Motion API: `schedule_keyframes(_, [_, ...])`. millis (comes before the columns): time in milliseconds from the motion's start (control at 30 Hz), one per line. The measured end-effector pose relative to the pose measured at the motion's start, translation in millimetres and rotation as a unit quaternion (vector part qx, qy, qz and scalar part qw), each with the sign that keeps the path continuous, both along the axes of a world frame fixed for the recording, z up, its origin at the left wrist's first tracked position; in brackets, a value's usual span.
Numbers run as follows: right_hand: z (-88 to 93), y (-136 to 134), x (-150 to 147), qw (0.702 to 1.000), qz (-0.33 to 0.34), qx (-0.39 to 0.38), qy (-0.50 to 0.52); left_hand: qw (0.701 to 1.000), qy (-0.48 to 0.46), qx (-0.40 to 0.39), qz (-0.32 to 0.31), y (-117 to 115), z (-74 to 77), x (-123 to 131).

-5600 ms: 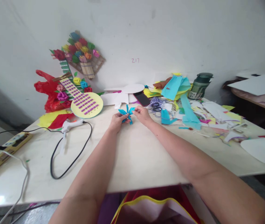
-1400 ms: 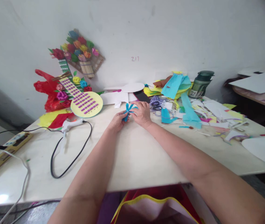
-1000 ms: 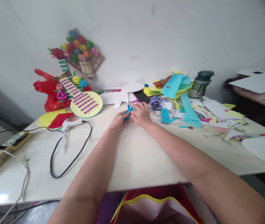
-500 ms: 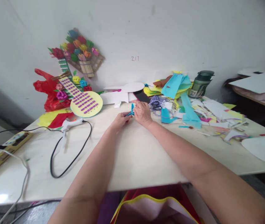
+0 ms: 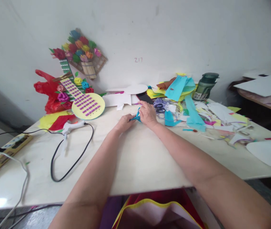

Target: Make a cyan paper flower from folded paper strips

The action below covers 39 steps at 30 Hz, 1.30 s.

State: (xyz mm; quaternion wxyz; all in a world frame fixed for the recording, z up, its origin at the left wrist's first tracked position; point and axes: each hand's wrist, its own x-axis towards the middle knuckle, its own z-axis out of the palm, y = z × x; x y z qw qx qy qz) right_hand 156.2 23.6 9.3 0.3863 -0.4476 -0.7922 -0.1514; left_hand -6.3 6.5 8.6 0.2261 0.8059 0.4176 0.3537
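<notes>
At the left, the glue gun (image 5: 71,127) is lying with its cord (image 5: 51,167) looping nearby; I judge a swinging elbow could be snagging that cord. At mid-table (image 5: 137,165), the left hand (image 5: 124,122) is pinching one end of the blue paper (image 5: 136,117), fingertips together on it. The right hand (image 5: 147,114) is clamping the other end. Hard opposing pulls could be tearing the thin paper. Farther right, scraps (image 5: 192,117) are crowding the right wrist and could be getting dragged along.
</notes>
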Motion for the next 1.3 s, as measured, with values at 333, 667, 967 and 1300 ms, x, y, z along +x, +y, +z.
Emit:
schedule_keyframes(333, [1.6,18.6,2.9,0.974,-0.040,-0.158,0.155,0.998,-0.036,0.026,-0.036,2.8,-1.8,-3.5])
schedule_keyframes(667, [15.9,30.3,26.5,0.899,0.038,-0.302,0.315,0.998,-0.056,-0.011,-0.026,-7.3,8.1,-1.0])
schedule_keyframes(967, [5.2,25.3,27.1,0.690,0.298,-0.486,0.446,0.908,-0.315,-0.243,-0.130,-10.4,1.0,-4.1])
schedule_keyframes(1300, [3.3,8.9,8.0,0.638,0.418,-0.521,0.382,0.797,-0.472,-0.346,-0.150,-10.8,-0.9,-0.1])
